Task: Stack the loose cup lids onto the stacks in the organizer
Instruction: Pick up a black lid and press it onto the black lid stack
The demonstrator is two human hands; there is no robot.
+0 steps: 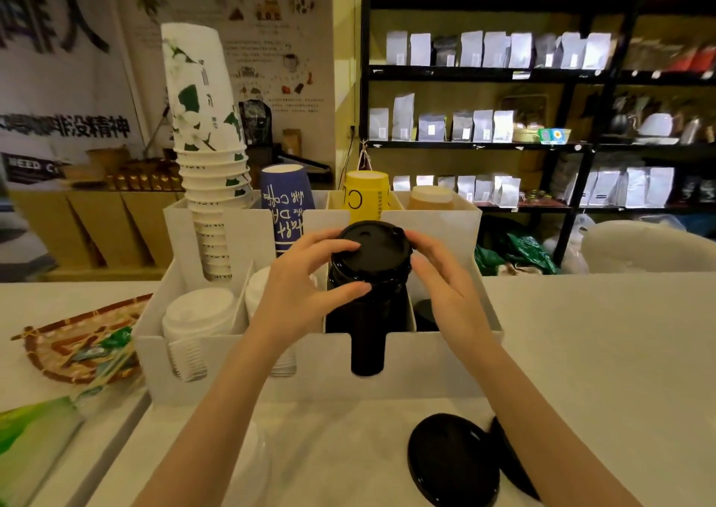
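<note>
A white organizer (434, 363) stands on the counter with lid stacks in its front slots. A tall stack of black lids (368, 313) fills the third slot. My left hand (302, 285) and my right hand (445, 278) both press on the topmost black lid (377, 247), one on each side of its rim. Two loose black lids (451, 458) lie overlapping on the counter in front of the organizer. A stack of white lids (197, 313) sits in the left slot, and a second white stack (257, 289) is partly hidden behind my left hand.
Paper cup stacks stand in the organizer's back row: a tall white-and-green one (205, 138), a blue one (284, 208) and a yellow one (366, 196). A woven tray (77, 344) lies at the left. Clear lids (252, 464) sit near the front edge. Black shelves (542, 80) stand behind.
</note>
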